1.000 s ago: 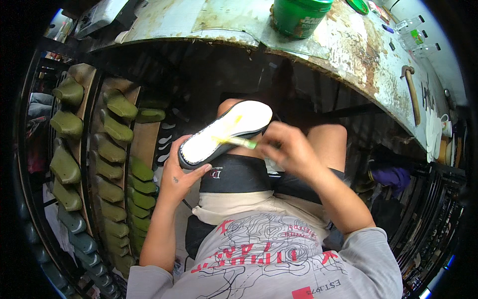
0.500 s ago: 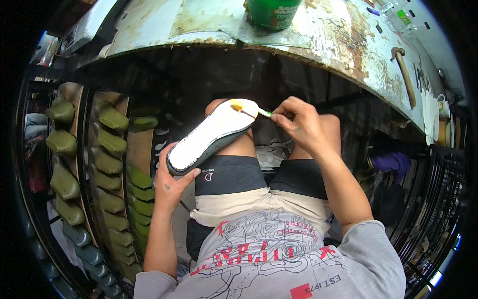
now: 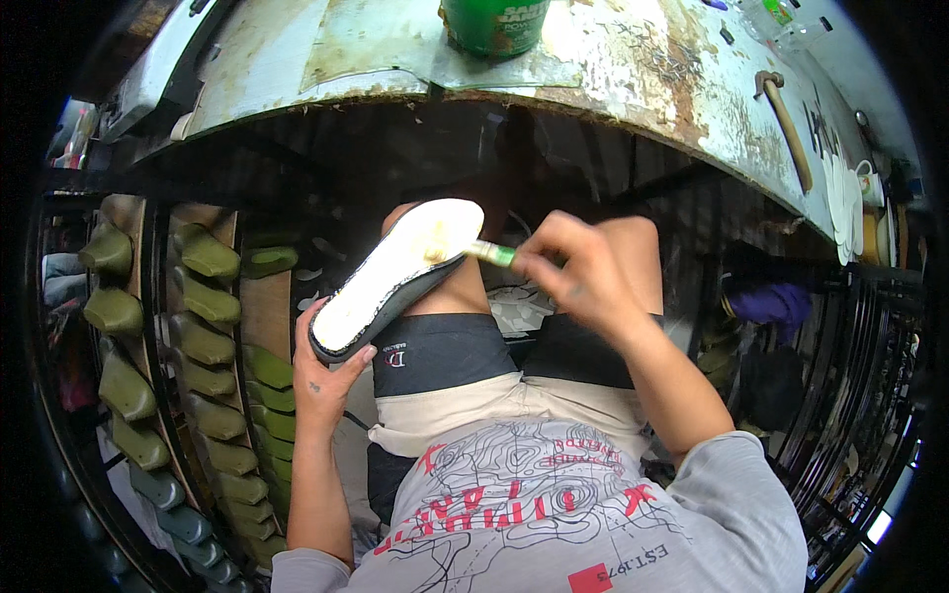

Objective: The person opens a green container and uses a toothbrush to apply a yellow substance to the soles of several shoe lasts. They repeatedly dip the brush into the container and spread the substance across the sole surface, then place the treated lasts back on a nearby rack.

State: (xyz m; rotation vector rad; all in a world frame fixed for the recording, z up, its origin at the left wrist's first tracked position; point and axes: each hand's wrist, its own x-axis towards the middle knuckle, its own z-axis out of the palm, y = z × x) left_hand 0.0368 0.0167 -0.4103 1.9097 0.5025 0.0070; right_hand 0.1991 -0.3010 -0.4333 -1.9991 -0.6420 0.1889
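Observation:
My left hand grips the heel end of a dark shoe upper, its white underside facing up. The piece slants over my left thigh with its toe end pointing away to the right. A yellowish wet smear marks the white surface near the toe end. My right hand is closed round a small green-handled brush. Its bristle end meets the right edge of the white underside, just below the toe.
Ahead stands a worn workbench bearing a green tub, a hammer and scattered nails. Racks of olive shoe lasts line the left. At right are a black metal rack and a purple cloth.
The brush has moved from the toe tip down to the right edge of the underside. The yellow blob there is now spread thinner. The whole view has shifted slightly.

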